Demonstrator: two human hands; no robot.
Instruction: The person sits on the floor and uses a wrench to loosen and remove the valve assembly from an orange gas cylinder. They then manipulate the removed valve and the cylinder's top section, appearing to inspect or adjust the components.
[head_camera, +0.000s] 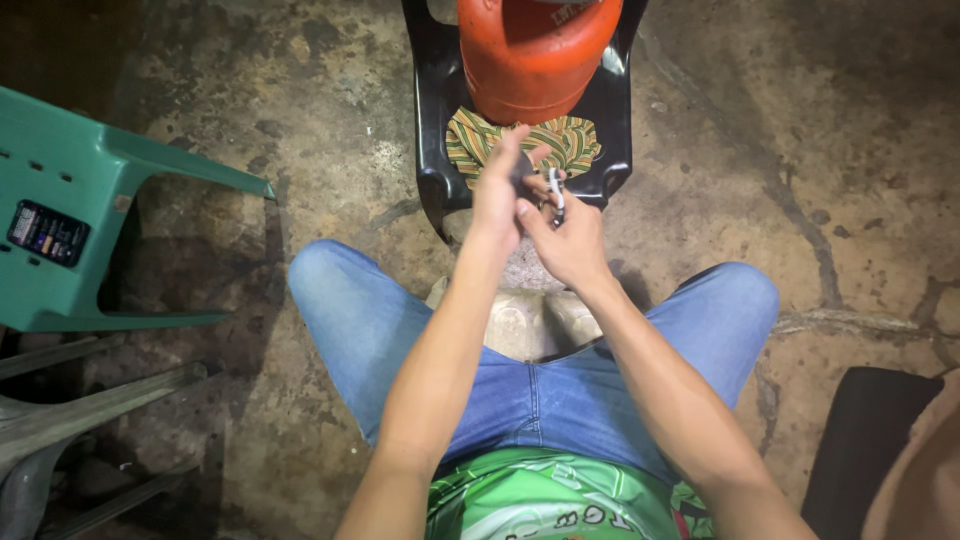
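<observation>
A small metal tool, thin and pale, sits pinched in the right hand, just below the striped cloth on the black chair. It looks light, stiff and smooth, so probably slippery; a firm pinch along its shank seems best. The left hand, at its nine o'clock, touches it with fingers half spread. At twelve o'clock stands an orange gas cylinder; at nine o'clock, well apart, a green chair.

My hands pinch a small glossy metal piece. Ahead, the orange gas cylinder looks like painted metal, slightly scuffed, on a shiny black plastic chair over striped cloth. The concrete floor is rough, stained, cracked — my jeans soft denim.
</observation>
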